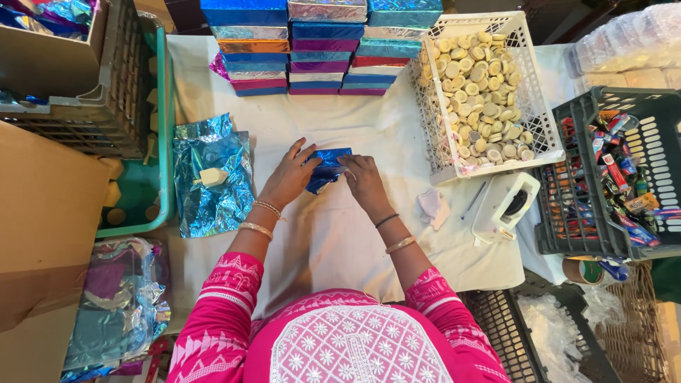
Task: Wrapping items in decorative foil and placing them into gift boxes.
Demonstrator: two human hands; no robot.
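Small box in shiny blue foil wrap [327,169] lies on white cloth table [333,227], left of white plastic basket w/ round pieces [539,135]. Left hand [292,176] & right hand [364,181] press it from both sides, fingers clamped on foil.

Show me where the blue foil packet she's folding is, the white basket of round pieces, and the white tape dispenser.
blue foil packet [328,170], head view, on the crinkled foil between the hands.
white basket [491,157], head view, on its near rim.
white tape dispenser [496,208], head view, on its white body.
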